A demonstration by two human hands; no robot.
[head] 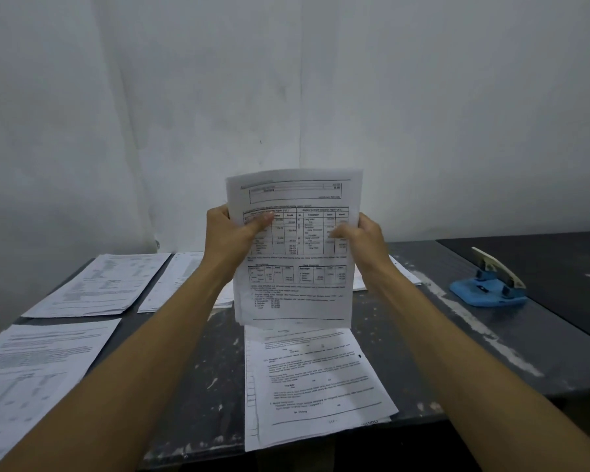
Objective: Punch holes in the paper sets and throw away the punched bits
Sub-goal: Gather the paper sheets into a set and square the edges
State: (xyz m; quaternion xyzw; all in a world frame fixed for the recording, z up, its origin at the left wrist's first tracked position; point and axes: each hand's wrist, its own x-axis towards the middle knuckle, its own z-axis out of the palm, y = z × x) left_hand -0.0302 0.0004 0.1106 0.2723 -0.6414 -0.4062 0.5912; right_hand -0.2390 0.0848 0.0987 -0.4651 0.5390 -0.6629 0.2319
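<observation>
Paper set (pixel 295 253) upright between both grips.

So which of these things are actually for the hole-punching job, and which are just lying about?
For the job:
held paper set, gripped by left hand and right hand
blue hole punch
paper sets on table

Lying about:
grey table
white wall

A dark grey table (pixel 484 338) fills the lower part of the view, its top scuffed and streaked with pale paint marks, the heaviest streak running diagonally on the right side. A second, darker surface (pixel 559 267) adjoins it at the far right. Behind stands a plain white wall (pixel 286 80), faintly stained, with a thin vertical seam near the middle.
</observation>
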